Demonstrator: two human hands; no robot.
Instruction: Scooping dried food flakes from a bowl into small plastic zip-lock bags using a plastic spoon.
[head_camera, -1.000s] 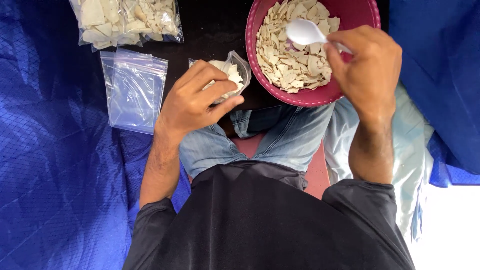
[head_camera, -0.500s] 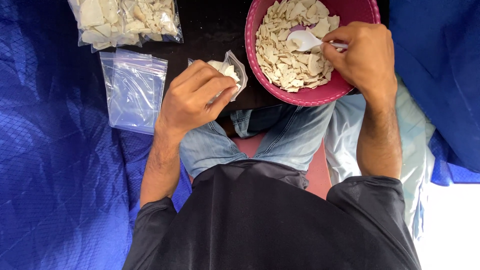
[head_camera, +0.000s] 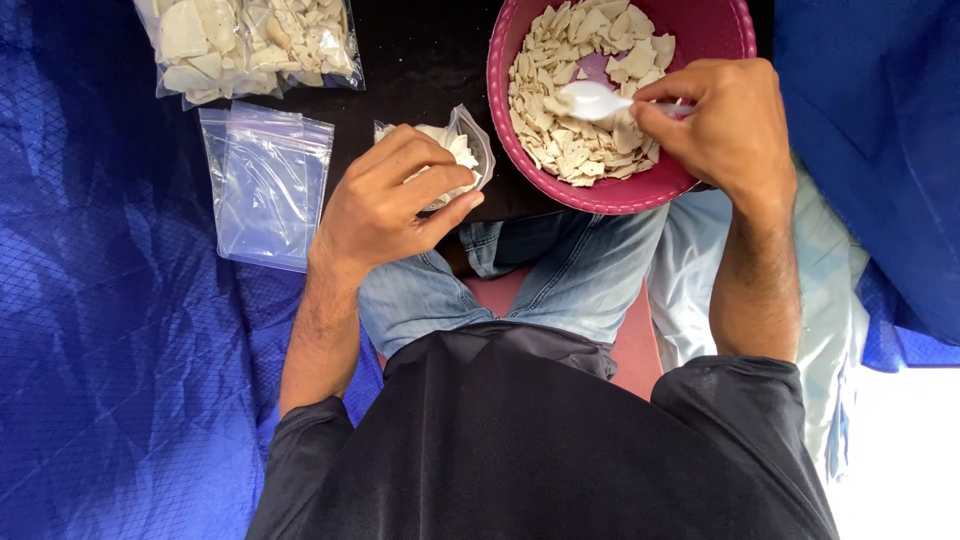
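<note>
My left hand (head_camera: 392, 200) grips a small clear plastic bag (head_camera: 462, 150) that is partly filled with pale flat chips, its mouth facing the bowl. My right hand (head_camera: 722, 122) holds a white plastic spoon (head_camera: 592, 98) whose scoop rests among the chips. Those pale broken chips (head_camera: 585, 130) lie in a round pink bowl (head_camera: 640, 190) just right of the bag, on a dark surface above my knees.
A stack of empty clear zip bags (head_camera: 265, 185) lies left of my left hand. Filled bags of chips (head_camera: 250, 45) sit at the top left. Blue tarp (head_camera: 110, 350) covers the ground on both sides. My jeans-clad legs are below the bowl.
My right hand has lowered and swung the spoon left, down into the chips in the bowl. The left hand and its bag have stayed in place.
</note>
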